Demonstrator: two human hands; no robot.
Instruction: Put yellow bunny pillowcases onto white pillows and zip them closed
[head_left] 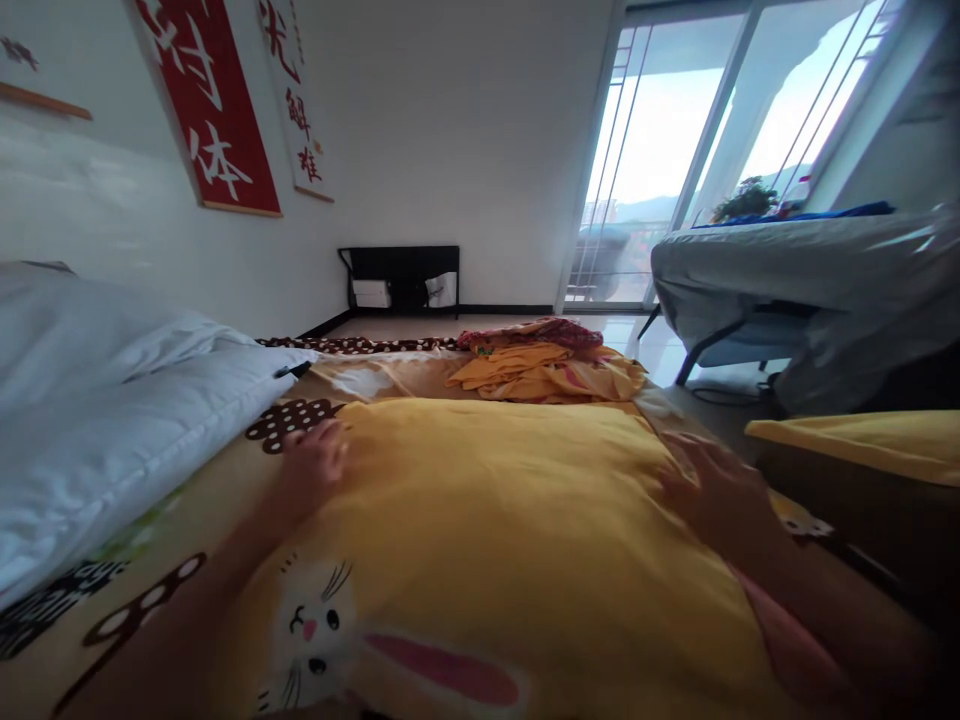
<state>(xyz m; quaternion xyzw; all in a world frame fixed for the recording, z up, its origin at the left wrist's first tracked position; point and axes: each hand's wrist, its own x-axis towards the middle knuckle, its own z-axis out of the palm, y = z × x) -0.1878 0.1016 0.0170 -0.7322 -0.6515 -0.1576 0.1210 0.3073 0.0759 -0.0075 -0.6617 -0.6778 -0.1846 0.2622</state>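
Observation:
A yellow pillow (517, 500) with a printed rabbit face lies flat on the patterned bed sheet (420, 375) in front of me. At its left edge, my left hand (319, 460) touches the side near the far corner. Its fingers are slightly bent and a little blurred, and I see no grip on the cloth. Along the opposite edge, my right hand (709, 480) rests with fingers stretched forward and apart, the thumb side against the pillow. The pillow's near end runs out of the picture.
White pillows (165, 440) lie to the left. Crumpled yellow and red fabric (547, 365) sits beyond the yellow pillow. A plastic-covered table (787, 260) stands at the right, near sliding glass doors (652, 150). A low black shelf (405, 265) is against the far wall.

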